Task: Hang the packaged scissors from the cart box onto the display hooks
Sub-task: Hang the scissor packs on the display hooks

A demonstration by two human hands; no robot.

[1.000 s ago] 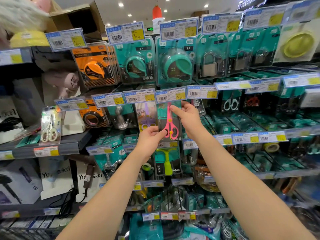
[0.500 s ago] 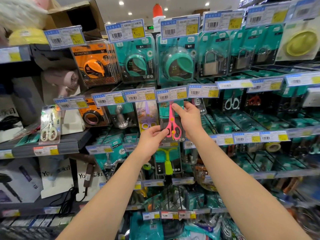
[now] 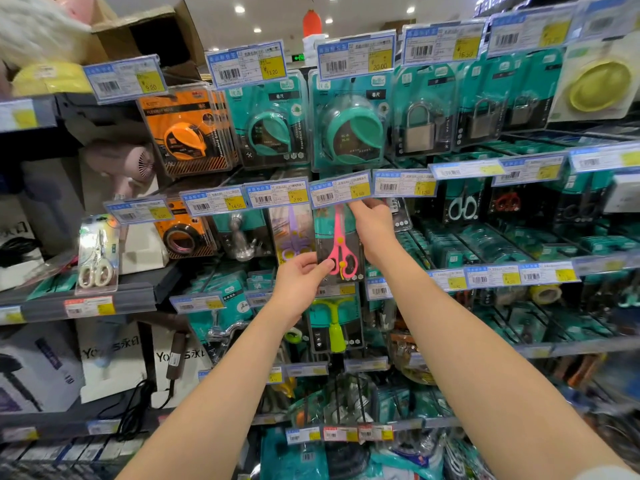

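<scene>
Both hands grip the pink scissors pack point(image 3: 341, 244) at frame centre: right hand point(image 3: 372, 225) has raised its top to the price tag point(image 3: 341, 192), left hand point(image 3: 299, 282) steadying below; hooking seems imminent

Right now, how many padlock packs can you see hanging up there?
3: one padlock pack right of the green tape measure, two more further right. Others may hang behind.

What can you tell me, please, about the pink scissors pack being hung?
The pink scissors pack is a flat card, teal on top and dark below, under clear plastic. The scissors are pink with yellow trim, blades up, loops down. It hangs upright below a price tag, beside a purple pack. The right hand pinches its top edge; the left hand holds its lower left corner.
</scene>
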